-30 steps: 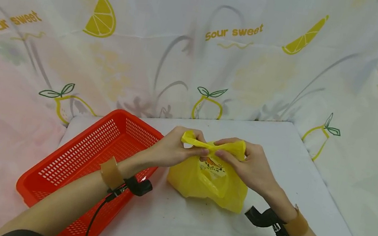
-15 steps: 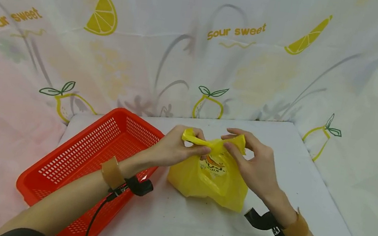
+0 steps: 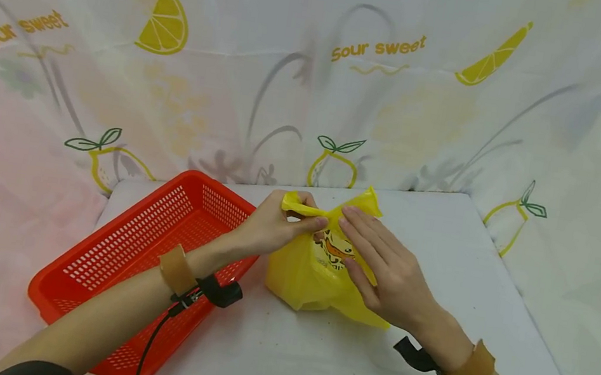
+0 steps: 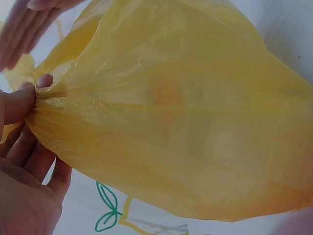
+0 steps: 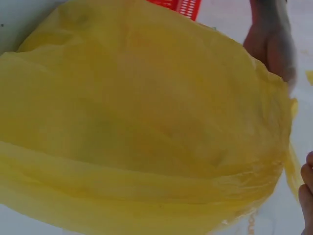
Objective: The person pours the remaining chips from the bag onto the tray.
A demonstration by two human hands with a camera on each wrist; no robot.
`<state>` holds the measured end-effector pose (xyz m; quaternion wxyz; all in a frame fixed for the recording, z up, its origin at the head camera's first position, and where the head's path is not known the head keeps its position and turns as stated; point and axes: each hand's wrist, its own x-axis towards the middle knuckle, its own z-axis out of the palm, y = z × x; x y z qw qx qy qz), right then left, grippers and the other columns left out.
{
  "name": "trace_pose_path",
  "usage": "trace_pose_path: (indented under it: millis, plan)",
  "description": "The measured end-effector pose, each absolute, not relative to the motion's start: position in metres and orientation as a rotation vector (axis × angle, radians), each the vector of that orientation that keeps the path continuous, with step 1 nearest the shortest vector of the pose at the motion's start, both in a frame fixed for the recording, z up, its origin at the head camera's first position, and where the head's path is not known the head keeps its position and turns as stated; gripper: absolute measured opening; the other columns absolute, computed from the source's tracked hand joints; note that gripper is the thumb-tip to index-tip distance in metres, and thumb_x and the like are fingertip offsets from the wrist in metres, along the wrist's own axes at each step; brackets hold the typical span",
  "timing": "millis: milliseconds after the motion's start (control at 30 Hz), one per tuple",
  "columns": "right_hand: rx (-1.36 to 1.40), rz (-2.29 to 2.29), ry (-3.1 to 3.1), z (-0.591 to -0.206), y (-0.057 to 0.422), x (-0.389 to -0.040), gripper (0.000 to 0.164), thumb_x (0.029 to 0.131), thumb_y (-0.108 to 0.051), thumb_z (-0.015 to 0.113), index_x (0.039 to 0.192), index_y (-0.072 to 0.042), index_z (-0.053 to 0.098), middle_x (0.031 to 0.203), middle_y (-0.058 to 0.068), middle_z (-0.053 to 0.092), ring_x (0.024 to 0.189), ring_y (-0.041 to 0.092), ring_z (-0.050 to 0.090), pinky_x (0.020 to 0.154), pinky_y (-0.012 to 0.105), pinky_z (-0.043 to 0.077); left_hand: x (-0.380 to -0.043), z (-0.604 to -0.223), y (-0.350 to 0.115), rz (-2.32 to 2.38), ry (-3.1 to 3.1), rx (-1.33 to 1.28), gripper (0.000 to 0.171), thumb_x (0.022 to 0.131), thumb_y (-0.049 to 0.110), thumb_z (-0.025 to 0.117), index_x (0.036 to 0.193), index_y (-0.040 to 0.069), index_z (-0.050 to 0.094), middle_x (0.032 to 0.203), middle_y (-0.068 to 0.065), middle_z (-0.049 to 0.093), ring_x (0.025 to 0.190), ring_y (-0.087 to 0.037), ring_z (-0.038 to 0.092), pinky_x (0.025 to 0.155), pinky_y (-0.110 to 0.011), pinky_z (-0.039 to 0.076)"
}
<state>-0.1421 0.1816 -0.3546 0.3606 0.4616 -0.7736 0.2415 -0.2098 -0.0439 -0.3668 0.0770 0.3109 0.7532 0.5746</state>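
Observation:
A yellow plastic bag point(image 3: 294, 276), bulging and with a cartoon print on its front, stands on the white table. My left hand point(image 3: 274, 225) pinches its gathered neck between thumb and fingers; the left wrist view shows the thumb point(image 4: 18, 102) pressed on the bunched plastic. My right hand point(image 3: 389, 273) lies along the bag's right upper side with its fingers straight and together, beside a handle loop point(image 3: 367, 202) that sticks up. Through the plastic a blurred orange patch point(image 4: 166, 100) shows; what is inside is hidden.
A red perforated plastic basket point(image 3: 114, 238) stands at the left, partly under my left forearm. Behind the white table point(image 3: 276, 363) hangs a lemon-printed cloth point(image 3: 267, 99). Cabled cameras sit on both wrists.
My right hand has let go of the bag's right handle, straightened its fingers and come down along the bag's side. The left hand keeps its pinch, shifted slightly up and left with the neck.

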Motion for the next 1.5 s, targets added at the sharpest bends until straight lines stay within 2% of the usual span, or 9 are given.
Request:
trace_pose_path:
  millis: [233,567,767,833,967,1133,1267,1500]
  plan:
    - [1.216,0.523,-2.078,-0.366,0.18,-0.148,0.048,0.099,-0.024,0.048,0.135,0.008,0.047,0.141,0.022,0.046,0.128,0.038,0.046,0.105,0.05,0.036,-0.209,-0.366,-0.043,1.74,2.226,1.008,0.014,0.089,0.024,0.068,0.082,0.012,0.066,0.077,-0.001,0.068,0.078,-0.015,0.066,0.088,-0.036,0.051]
    - [1.2,0.538,-2.086,-0.372,0.178,-0.156,0.049,0.097,-0.022,0.051,0.136,0.008,0.046,0.142,0.022,0.045,0.13,0.038,0.044,0.107,0.051,0.034,-0.207,-0.365,-0.044,1.712,2.255,1.051,0.01,0.088,0.022,0.069,0.083,0.014,0.067,0.079,0.001,0.067,0.083,-0.012,0.064,0.088,-0.033,0.05]
    - [1.167,0.634,-2.129,-0.376,0.177,-0.157,0.05,0.097,-0.023,0.052,0.138,0.006,0.045,0.144,0.018,0.044,0.13,0.035,0.045,0.106,0.051,0.035,-0.192,-0.343,-0.042,1.695,2.265,1.053,0.007,0.087,0.009,0.068,0.083,0.005,0.065,0.079,-0.005,0.068,0.08,-0.016,0.064,0.081,-0.033,0.052]
    - [1.146,0.681,-2.159,-0.378,0.176,-0.156,0.051,0.098,-0.024,0.051,0.139,0.005,0.044,0.144,0.018,0.045,0.13,0.034,0.045,0.106,0.051,0.035,-0.188,-0.338,-0.041,1.693,2.276,1.054,0.007,0.087,0.007,0.069,0.082,0.004,0.065,0.079,-0.006,0.068,0.078,-0.018,0.064,0.079,-0.032,0.052]
    - [1.088,0.777,-2.246,-0.38,0.177,-0.153,0.055,0.092,-0.017,0.061,0.141,0.0,0.044,0.139,0.013,0.051,0.128,0.028,0.048,0.108,0.046,0.035,-0.185,-0.337,-0.04,1.697,2.294,1.098,0.01,0.085,0.007,0.07,0.08,0.003,0.063,0.077,-0.008,0.066,0.075,-0.018,0.062,0.075,-0.03,0.051]
    - [0.997,0.893,-2.348,-0.381,0.178,-0.15,0.058,0.083,-0.007,0.07,0.138,-0.007,0.051,0.13,0.001,0.059,0.118,0.019,0.056,0.102,0.036,0.043,-0.185,-0.336,-0.039,1.666,2.33,1.139,0.009,0.084,0.007,0.071,0.081,0.004,0.064,0.076,-0.008,0.065,0.073,-0.016,0.057,0.073,-0.029,0.049]
    - [0.918,1.051,-2.432,-0.377,0.18,-0.148,0.052,0.083,-0.006,0.072,0.132,-0.012,0.057,0.125,-0.003,0.062,0.112,0.013,0.06,0.093,0.028,0.049,-0.186,-0.34,-0.038,1.655,2.362,1.169,0.007,0.083,0.007,0.072,0.081,0.005,0.066,0.076,-0.004,0.066,0.073,-0.014,0.057,0.072,-0.029,0.049]
    - [0.768,1.264,-2.621,-0.368,0.184,-0.148,0.042,0.088,-0.012,0.069,0.128,-0.02,0.061,0.124,-0.005,0.063,0.112,0.011,0.06,0.09,0.029,0.051,-0.201,-0.362,-0.037,1.603,2.42,1.216,0.006,0.084,0.02,0.073,0.081,0.018,0.068,0.077,0.01,0.067,0.074,-0.006,0.058,0.072,-0.028,0.05]
